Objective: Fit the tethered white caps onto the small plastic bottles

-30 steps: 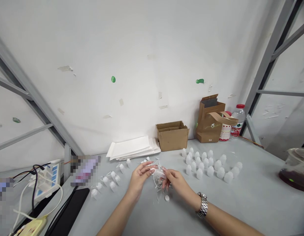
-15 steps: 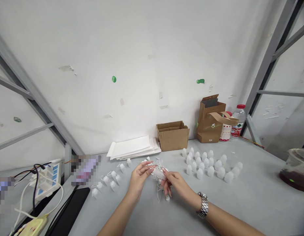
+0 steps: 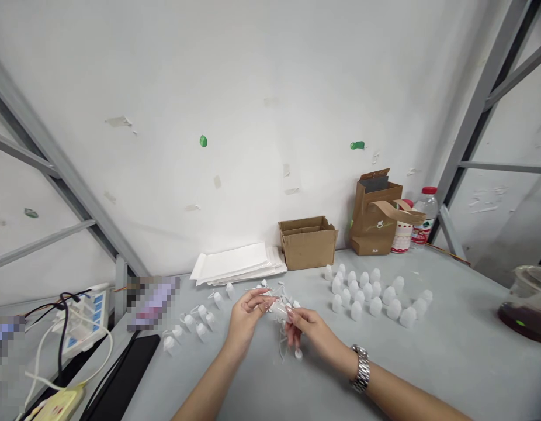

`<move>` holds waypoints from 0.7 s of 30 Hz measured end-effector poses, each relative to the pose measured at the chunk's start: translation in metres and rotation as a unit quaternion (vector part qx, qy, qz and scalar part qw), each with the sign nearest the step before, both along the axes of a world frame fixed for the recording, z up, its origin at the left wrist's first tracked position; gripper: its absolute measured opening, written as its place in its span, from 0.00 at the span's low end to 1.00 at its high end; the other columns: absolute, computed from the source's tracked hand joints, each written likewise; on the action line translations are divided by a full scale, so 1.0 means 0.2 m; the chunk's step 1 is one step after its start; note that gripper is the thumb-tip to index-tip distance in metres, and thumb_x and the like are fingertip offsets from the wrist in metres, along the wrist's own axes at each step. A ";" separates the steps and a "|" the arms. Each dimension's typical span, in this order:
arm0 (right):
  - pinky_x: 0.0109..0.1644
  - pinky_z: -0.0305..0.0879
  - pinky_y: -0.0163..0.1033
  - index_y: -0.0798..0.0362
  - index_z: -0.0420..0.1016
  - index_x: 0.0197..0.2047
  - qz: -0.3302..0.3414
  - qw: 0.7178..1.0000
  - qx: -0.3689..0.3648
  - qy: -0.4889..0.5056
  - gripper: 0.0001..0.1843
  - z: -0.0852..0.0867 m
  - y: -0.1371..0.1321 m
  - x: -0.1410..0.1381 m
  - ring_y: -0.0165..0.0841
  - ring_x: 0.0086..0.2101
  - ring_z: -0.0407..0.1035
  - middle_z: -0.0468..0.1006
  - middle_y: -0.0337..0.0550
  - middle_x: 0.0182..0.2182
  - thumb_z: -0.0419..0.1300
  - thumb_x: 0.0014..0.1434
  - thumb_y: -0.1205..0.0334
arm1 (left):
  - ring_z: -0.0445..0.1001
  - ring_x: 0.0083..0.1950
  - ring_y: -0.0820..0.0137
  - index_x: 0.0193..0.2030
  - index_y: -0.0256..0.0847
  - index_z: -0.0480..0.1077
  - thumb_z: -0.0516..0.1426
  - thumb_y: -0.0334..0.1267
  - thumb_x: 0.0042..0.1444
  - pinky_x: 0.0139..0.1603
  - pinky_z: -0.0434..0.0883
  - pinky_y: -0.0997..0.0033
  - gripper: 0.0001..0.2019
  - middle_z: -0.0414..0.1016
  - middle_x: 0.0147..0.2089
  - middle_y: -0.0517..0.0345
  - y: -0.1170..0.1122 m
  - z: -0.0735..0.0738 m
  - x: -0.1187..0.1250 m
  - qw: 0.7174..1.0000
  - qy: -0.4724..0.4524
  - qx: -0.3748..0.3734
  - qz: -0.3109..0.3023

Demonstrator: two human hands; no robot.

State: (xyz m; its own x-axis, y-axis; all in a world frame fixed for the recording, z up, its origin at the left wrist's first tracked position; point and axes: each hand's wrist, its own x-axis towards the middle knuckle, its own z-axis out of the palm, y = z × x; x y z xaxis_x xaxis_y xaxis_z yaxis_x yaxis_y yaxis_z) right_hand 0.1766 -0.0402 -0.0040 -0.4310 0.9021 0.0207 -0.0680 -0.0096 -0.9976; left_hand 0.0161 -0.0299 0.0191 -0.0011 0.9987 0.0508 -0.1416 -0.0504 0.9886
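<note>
Left hand and right hand pinch a small translucent plastic bottle between their fingertips above the front middle of the grey table, white tether strands hanging below, white plastic bottles toward the right, tethered white caps toward the left.

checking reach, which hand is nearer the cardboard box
The right hand is nearer: it is in front of the cardboard box, nearly in line with it. The left hand is farther off, in front of the box and to its left.
</note>
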 end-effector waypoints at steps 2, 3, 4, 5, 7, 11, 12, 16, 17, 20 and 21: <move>0.26 0.59 0.34 0.55 0.65 0.27 -0.027 0.999 0.018 0.005 0.22 0.00 0.01 0.00 0.27 0.19 0.63 0.71 0.38 0.21 0.50 0.54 0.42 | 0.74 0.42 0.62 0.37 0.37 0.71 0.62 0.38 0.41 0.47 0.65 0.64 0.15 0.79 0.33 0.51 0.00 0.01 0.00 1.000 0.024 0.008 0.003; 0.27 0.60 0.34 0.55 0.65 0.28 -0.039 0.999 0.027 0.010 0.21 0.00 0.01 0.01 0.27 0.20 0.64 0.72 0.38 0.23 0.51 0.54 0.43 | 0.73 0.43 0.62 0.38 0.38 0.71 0.62 0.38 0.41 0.48 0.65 0.63 0.15 0.79 0.35 0.50 0.00 0.02 -0.01 0.999 0.042 0.017 0.002; 0.28 0.60 0.35 0.55 0.65 0.29 -0.046 0.998 0.032 0.017 0.21 0.01 0.01 0.01 0.27 0.20 0.64 0.72 0.38 0.24 0.51 0.54 0.43 | 0.72 0.45 0.61 0.38 0.38 0.72 0.62 0.38 0.41 0.49 0.64 0.62 0.15 0.78 0.37 0.50 0.00 0.02 -0.01 0.997 0.066 0.033 -0.003; 0.29 0.61 0.35 0.54 0.66 0.29 -0.045 0.998 0.033 0.025 0.21 0.01 0.01 0.01 0.27 0.21 0.64 0.72 0.38 0.24 0.51 0.54 0.43 | 0.72 0.46 0.61 0.37 0.39 0.72 0.62 0.38 0.40 0.50 0.64 0.62 0.15 0.77 0.40 0.50 0.01 0.03 -0.01 0.994 0.095 0.054 -0.008; 0.29 0.60 0.36 0.54 0.66 0.28 -0.037 0.998 0.030 0.040 0.22 0.02 0.01 0.02 0.28 0.20 0.64 0.72 0.39 0.22 0.50 0.54 0.42 | 0.70 0.48 0.61 0.33 0.41 0.74 0.63 0.37 0.37 0.52 0.62 0.61 0.12 0.76 0.42 0.50 0.01 0.02 -0.01 0.984 0.153 0.095 -0.014; 0.28 0.60 0.36 0.54 0.65 0.28 -0.046 0.998 0.025 0.042 0.23 0.02 0.02 0.02 0.29 0.20 0.64 0.71 0.38 0.20 0.48 0.54 0.41 | 0.70 0.45 0.62 0.23 0.42 0.75 0.62 0.38 0.39 0.51 0.62 0.61 0.04 0.76 0.37 0.51 0.03 -0.01 -0.02 0.970 0.212 0.118 -0.005; 0.28 0.60 0.36 0.54 0.65 0.28 -0.054 0.998 0.026 0.037 0.23 0.02 0.02 0.02 0.29 0.20 0.64 0.71 0.37 0.20 0.48 0.54 0.41 | 0.70 0.44 0.63 0.23 0.42 0.74 0.61 0.39 0.40 0.50 0.63 0.61 0.04 0.75 0.37 0.52 0.03 -0.02 -0.02 0.969 0.217 0.115 -0.002; 0.28 0.60 0.35 0.53 0.64 0.26 -0.112 0.993 0.042 0.000 0.23 0.00 0.02 0.02 0.28 0.20 0.63 0.70 0.37 0.20 0.47 0.55 0.41 | 0.69 0.46 0.63 0.22 0.42 0.74 0.60 0.40 0.41 0.52 0.62 0.62 0.05 0.75 0.39 0.52 0.04 -0.04 -0.03 0.969 0.221 0.105 -0.011; 0.28 0.60 0.35 0.53 0.63 0.25 -0.130 0.990 0.050 -0.013 0.22 0.00 0.02 0.01 0.29 0.21 0.63 0.69 0.37 0.21 0.47 0.56 0.42 | 0.69 0.47 0.63 0.22 0.42 0.74 0.60 0.40 0.41 0.52 0.61 0.61 0.05 0.74 0.40 0.52 0.04 -0.04 -0.03 0.970 0.217 0.104 -0.020; 0.29 0.60 0.35 0.52 0.62 0.25 -0.166 0.981 0.081 -0.055 0.21 0.00 0.01 0.02 0.29 0.22 0.63 0.69 0.38 0.22 0.46 0.57 0.44 | 0.68 0.49 0.62 0.21 0.41 0.74 0.61 0.40 0.41 0.52 0.60 0.62 0.06 0.73 0.43 0.49 0.03 -0.03 -0.02 0.977 0.184 0.095 -0.046; 0.29 0.60 0.35 0.52 0.62 0.26 -0.174 0.978 0.092 -0.066 0.20 0.00 0.01 0.02 0.30 0.23 0.63 0.69 0.38 0.22 0.46 0.58 0.45 | 0.68 0.49 0.61 0.21 0.40 0.74 0.61 0.40 0.41 0.52 0.61 0.62 0.06 0.73 0.44 0.48 0.02 -0.02 -0.02 0.981 0.169 0.087 -0.049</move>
State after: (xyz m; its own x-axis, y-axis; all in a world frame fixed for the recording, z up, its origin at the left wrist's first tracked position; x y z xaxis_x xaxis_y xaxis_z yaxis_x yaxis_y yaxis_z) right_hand 0.1801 -0.0385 -0.0034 -0.1083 0.9809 0.1619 0.0954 0.1723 -0.9804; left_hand 0.0127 -0.0257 0.0153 0.1412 0.9692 0.2016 0.1797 -0.2254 0.9576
